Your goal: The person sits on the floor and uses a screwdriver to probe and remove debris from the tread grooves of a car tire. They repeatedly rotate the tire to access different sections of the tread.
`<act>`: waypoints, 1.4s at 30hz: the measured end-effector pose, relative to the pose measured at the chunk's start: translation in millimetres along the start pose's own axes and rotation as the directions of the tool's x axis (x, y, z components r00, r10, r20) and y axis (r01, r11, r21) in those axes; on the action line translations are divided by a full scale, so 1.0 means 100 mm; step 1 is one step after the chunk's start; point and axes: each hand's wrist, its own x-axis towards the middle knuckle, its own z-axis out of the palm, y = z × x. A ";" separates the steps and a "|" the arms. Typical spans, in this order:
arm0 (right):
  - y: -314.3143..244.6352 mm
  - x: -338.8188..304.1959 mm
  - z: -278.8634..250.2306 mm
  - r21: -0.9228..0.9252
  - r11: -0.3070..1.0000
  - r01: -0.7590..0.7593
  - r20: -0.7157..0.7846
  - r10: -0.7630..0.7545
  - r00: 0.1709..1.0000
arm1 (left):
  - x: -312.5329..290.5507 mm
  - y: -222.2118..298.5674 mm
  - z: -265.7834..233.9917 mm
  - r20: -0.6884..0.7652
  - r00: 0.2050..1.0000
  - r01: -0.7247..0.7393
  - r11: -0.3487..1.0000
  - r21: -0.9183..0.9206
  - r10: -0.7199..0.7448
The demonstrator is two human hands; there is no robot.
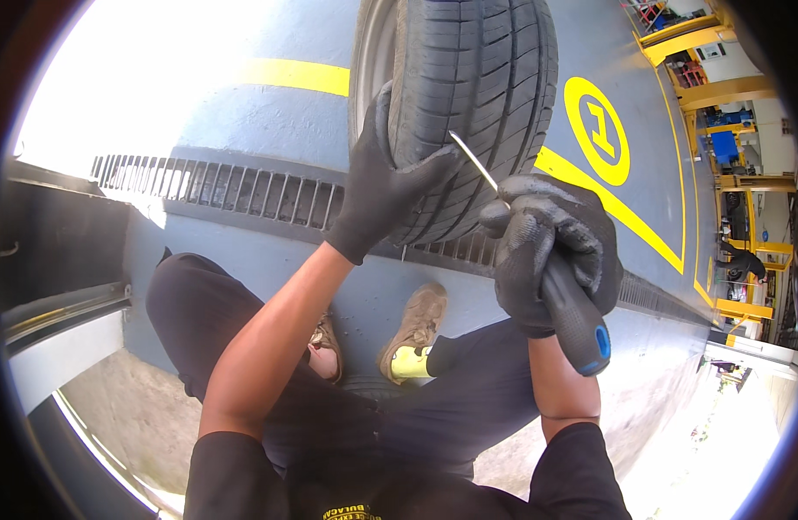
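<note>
A car tyre (494, 78) with grooved black tread stands upright in front of me, its pale wheel rim showing on the left side. My left hand (386, 173), in a black glove, clasps the tyre's left edge, fingers along the sidewall and thumb laid over the tread. In my right hand (559, 234), also gloved, is a screwdriver (576, 321) with a black handle and a blue end. Its thin metal shaft points up and left across the tread; whether the tip touches the rubber I cannot tell.
A metal drain grate (234, 186) crosses the blue-grey floor behind and under the tyre. My shoes (416, 321) are close to it. Yellow lines and a yellow ring (620, 130) mark the floor. Yellow lift frames (728, 91) and a person in dark clothes (744, 263) appear far right.
</note>
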 end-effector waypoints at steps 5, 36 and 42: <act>-0.02 0.08 -0.14 -0.126 0.983 0.135 0.355 -0.082 0.931 | 0.02 0.01 0.04 -0.016 1.000 -0.013 1.000 0.018 0.013; 0.09 0.33 0.05 0.115 0.979 0.169 -0.028 -0.167 0.986 | -0.04 -0.02 0.06 -0.036 0.998 -0.043 0.997 0.061 0.046; 0.09 0.60 -0.30 0.364 0.897 -0.250 0.307 0.138 0.942 | -0.06 -0.06 0.07 -0.021 0.999 -0.024 1.000 -0.010 0.024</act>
